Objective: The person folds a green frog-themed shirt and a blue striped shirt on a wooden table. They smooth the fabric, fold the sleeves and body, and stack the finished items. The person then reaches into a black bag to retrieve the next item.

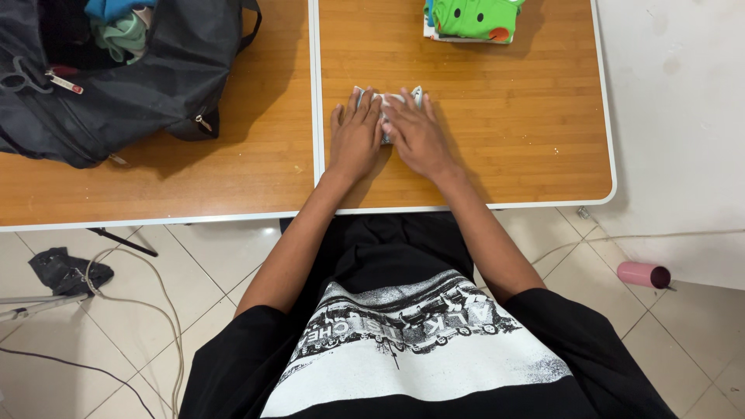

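The cloth [390, 109] is small, pale grey-white, and folded into a compact bundle – only its top edge and a strip between the hands can be seen. It lies on the right table [528, 132], near the seam where the two tables meet. The left hand [355, 137] rests flat on it, fingers straight and close together, pressing down. The right hand [417, 136] lies flat as well, fingers slightly spread, its fingertips crossing toward the left hand – both cover most of the cloth. At the far edge sits a green folded garment [473, 17]. On the left table [233, 171] stands an open black bag [132, 77] with clothes inside.
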